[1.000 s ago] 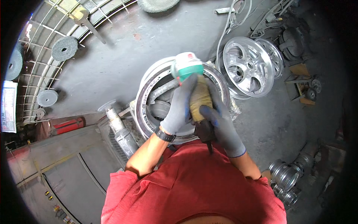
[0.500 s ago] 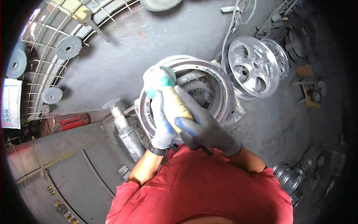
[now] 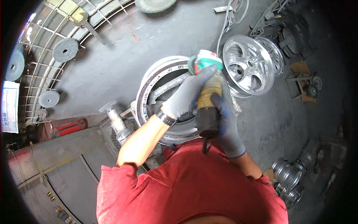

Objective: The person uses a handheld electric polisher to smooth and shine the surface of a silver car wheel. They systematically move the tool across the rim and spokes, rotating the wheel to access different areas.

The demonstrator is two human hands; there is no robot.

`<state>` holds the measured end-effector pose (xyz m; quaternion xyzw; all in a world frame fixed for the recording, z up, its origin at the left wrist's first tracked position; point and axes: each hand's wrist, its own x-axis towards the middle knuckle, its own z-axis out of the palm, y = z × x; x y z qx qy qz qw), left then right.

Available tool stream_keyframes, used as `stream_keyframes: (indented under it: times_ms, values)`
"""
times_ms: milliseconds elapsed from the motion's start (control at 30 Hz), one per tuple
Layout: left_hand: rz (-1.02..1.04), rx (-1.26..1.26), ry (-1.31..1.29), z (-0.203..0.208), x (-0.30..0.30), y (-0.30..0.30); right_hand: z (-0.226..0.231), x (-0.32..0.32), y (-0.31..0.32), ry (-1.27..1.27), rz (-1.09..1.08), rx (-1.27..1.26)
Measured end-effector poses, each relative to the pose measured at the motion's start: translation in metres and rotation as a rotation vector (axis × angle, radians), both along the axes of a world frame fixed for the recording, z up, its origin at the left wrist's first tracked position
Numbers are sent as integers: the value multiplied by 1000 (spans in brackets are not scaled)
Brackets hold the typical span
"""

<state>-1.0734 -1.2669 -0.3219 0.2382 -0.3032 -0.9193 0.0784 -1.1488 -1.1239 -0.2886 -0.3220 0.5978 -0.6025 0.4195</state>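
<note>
Both of my hands wear grey gloves and grip one angle grinder [image 3: 209, 93], its body wrapped in yellowish tape. The tool's green and white head points away from me, and its black rear end with a cord faces my body. My left hand [image 3: 188, 95] closes around the front part, just behind the head. Farther back, my right hand [image 3: 228, 121] holds the body from the right side. Beneath the tool lies a car wheel rim [image 3: 141, 100] with a ring of small holes along its lip. The grinder covers the rim's right part; contact between them cannot be made out.
More silver alloy wheels [image 3: 257, 69] lean at the right, with several rims [image 3: 287, 174] at the lower right. Another power tool [image 3: 118, 125] lies left of the rim. A wire grid [image 3: 39, 56] carries round abrasive discs [image 3: 65, 50]. Loose cables [image 3: 238, 15] run along the back.
The grinder has swung from the rim's left side to its right side, with both hands still on it. Its head turned, and the black rear end shows now.
</note>
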Motion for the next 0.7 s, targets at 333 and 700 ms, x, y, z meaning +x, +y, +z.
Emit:
stream_keyframes:
  times_ms: [333, 700]
  values:
    - [965, -313, -137, -37, 98, 63, -27, 28, -24, 38, 629, -71]
    - [394, -466, -142, -63, 38, 25, -29, 2, -1, -136, 193, 49]
